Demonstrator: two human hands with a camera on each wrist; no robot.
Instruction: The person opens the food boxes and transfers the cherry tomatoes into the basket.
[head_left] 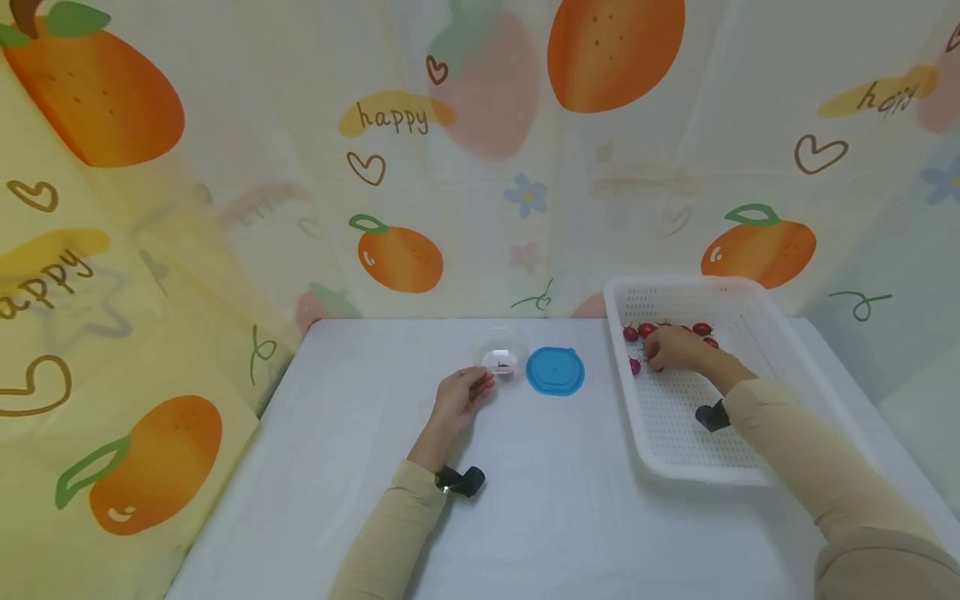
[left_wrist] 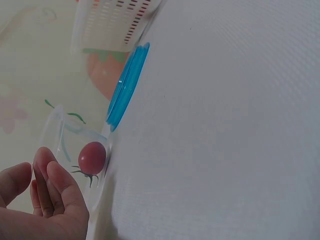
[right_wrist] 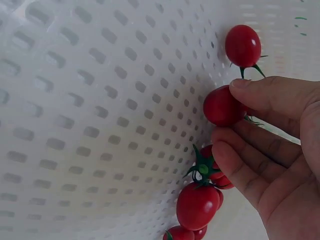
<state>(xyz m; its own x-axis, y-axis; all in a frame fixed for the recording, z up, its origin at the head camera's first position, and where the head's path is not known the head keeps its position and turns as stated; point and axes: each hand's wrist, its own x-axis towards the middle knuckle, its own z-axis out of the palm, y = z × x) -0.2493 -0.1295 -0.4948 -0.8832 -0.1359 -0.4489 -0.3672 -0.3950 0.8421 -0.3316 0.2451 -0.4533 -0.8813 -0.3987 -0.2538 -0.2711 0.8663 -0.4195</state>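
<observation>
In the right wrist view, the thumb and fingers of my right hand point(right_wrist: 280, 150) pinch a red cherry tomato point(right_wrist: 222, 106) inside the white perforated basket point(head_left: 645, 446). Another tomato point(right_wrist: 243, 46) with a green stem sits above it, and several more point(right_wrist: 197, 206) lie below the fingers. My left hand point(head_left: 459, 400) is at the near-left side of a small clear container point(head_left: 513, 342), fingertips right at its rim. Its thumb and fingers are loosely bent, with a gap between them. One cherry tomato point(left_wrist: 92, 158) with its stem lies inside that container.
A blue lid point(head_left: 555, 372) lies on the white table point(head_left: 540, 500), between the clear container and the basket. Behind the table stands a fruit-patterned cloth point(head_left: 465, 192); more of it hangs at the left. The basket's raised walls surround the right hand.
</observation>
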